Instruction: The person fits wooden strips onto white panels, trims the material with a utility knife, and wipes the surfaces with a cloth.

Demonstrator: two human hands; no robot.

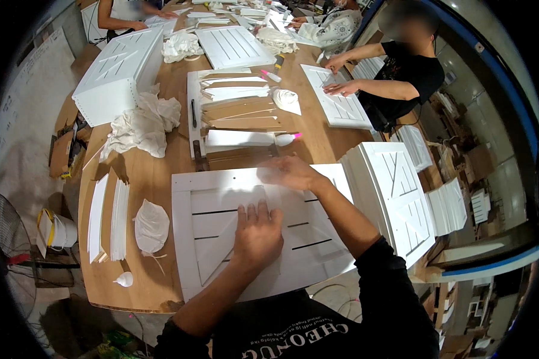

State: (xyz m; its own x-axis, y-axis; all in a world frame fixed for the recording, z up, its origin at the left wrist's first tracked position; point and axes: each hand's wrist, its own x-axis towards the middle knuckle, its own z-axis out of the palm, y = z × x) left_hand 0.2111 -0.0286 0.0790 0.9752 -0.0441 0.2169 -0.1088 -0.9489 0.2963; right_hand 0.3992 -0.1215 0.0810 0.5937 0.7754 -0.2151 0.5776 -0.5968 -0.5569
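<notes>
A white slatted panel with dark slots and raised diagonal trim lies flat in front of me, its near edge against my body. My left hand rests on its middle, fingers stretched out toward the far side, and nothing shows in it. Over the panel's far edge is my right hand, its fingers pointing left and smeared by motion. Whether it holds anything cannot be made out. Just beyond lie white strips on brown cardboard and a small glue bottle with a pink tip.
At right stands a stack of similar panels. Left are upright white strips, a white cloth mask, crumpled cloth and a white cabinet. Across the wooden table, a person works on another panel.
</notes>
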